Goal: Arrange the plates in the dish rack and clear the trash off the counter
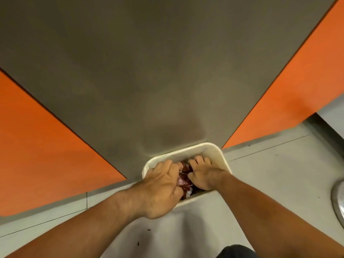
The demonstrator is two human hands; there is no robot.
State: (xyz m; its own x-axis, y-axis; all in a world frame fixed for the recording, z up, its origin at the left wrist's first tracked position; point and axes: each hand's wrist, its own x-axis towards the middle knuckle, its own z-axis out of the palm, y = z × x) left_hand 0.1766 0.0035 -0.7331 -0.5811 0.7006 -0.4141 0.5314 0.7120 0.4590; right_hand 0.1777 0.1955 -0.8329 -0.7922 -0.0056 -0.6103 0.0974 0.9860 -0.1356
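A white rectangular trash bin [216, 152] stands on the floor against a grey cabinet panel. Inside it lies crumpled dark red wrapper trash [184, 180]. My left hand [163, 185] reaches into the bin from the left, its fingers curled round the wrapper. My right hand [203, 174] is in the bin from the right, its fingers curled over the same wrapper and pressing on it. Most of the bin's inside is hidden by my hands. No plates or dish rack are in view.
Grey cabinet front [149, 71] fills the upper view, with orange panels at left [37, 155] and right [297, 81]. Light tiled floor [270, 174] surrounds the bin. A round metal object [339, 200] sits at the right edge. A dark shape [236, 252] shows at the bottom.
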